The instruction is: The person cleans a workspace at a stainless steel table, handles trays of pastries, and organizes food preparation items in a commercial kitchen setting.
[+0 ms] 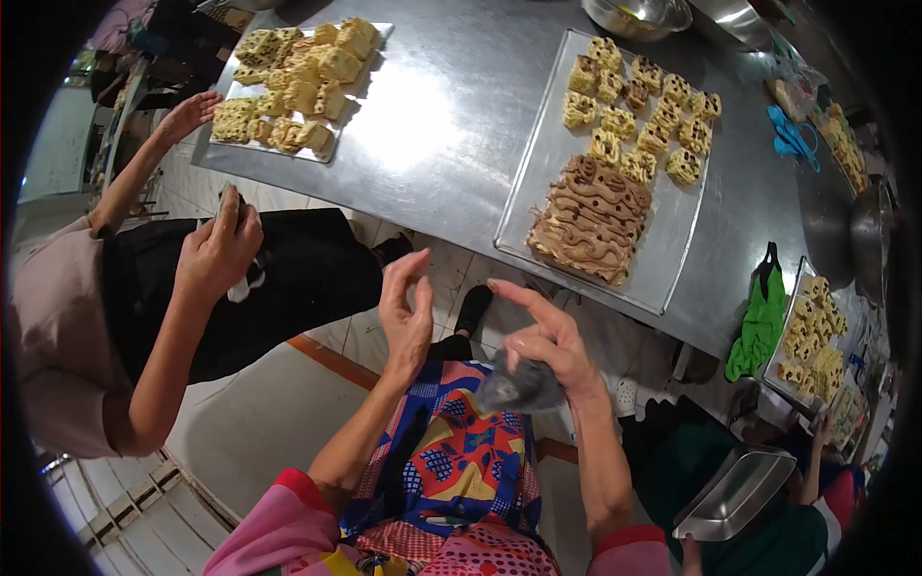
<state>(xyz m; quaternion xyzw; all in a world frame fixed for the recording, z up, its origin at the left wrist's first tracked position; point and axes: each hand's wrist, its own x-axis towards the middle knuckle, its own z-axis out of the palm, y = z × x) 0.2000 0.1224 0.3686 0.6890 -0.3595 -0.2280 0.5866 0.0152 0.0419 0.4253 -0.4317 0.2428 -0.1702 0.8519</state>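
My left hand (406, 312) is raised above my lap, short of the table's edge. Its thumb and fingers are apart, with nothing between them. My right hand (549, 341) is level with it, its index finger stretched toward the left. The other fingers curl around a crumpled, dark, see-through thing (521, 386), perhaps thin plastic, that hangs below the palm. Beyond my right hand, a tray (523, 206) on the metal table bears a brown frosted cake (591, 221) and several small yellow cakes (619, 120) with dark dots.
A co-worker's hand (223, 240) is at my left, near a white tray (379, 48) of pale cake pieces. Another person holds a metal pan (735, 490) at the right. Farther right are a green cloth (759, 322) and blue scissors (792, 139). Metal bowls (639, 17) stand at the back.
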